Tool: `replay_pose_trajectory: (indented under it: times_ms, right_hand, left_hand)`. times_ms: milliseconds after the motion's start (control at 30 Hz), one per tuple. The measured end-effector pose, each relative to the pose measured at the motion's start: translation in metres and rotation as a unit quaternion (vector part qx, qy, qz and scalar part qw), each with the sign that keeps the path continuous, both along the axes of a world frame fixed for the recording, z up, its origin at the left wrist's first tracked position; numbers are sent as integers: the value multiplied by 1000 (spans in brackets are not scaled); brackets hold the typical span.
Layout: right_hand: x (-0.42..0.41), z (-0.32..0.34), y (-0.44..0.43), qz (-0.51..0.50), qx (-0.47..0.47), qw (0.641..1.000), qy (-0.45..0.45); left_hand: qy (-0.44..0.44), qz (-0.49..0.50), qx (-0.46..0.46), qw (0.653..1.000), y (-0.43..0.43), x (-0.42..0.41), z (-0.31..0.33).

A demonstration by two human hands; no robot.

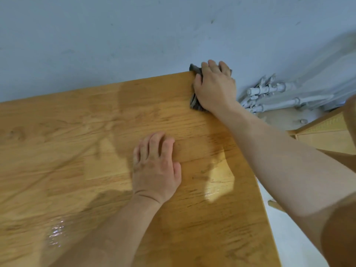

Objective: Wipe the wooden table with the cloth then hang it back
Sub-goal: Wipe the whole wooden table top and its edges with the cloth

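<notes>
The wooden table fills most of the view, its top glossy with wet streaks. At its far right corner, against the wall, my right hand presses flat on a dark grey cloth, which peeks out to the left of and beyond the fingers. Most of the cloth is hidden under the palm. My left hand rests palm-down on the table top near the middle, holding nothing, fingers lightly bent.
A pale blue wall runs directly behind the table. White painted pipes sit low in the corner to the right. A wooden piece of furniture stands right of the table, with white floor between.
</notes>
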State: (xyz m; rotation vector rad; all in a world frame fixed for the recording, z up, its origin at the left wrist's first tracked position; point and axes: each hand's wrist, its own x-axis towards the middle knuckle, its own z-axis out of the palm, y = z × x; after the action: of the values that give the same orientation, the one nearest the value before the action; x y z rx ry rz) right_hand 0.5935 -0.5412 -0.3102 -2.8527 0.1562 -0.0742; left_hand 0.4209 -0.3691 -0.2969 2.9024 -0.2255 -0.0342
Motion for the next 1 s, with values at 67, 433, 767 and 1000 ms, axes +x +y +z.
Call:
replay_pose_trajectory:
  times_ms: [67, 433, 767, 1000]
  right_hand:
    - [-5, -2, -2, -38, 10, 999, 5]
    - [-155, 19, -31, -132, 77, 983, 106]
    - [-92, 27, -34, -151, 194, 957, 155]
    - [17, 17, -36, -142, 294, 931, 164]
  left_hand:
    - [3, -2, 6, 1000, 0, 0, 0]
    - [16, -11, 19, 1000, -1, -5, 4]
    - [40, -28, -9, 999, -56, -28, 5]
    - [29, -18, 4, 999, -56, -20, -2]
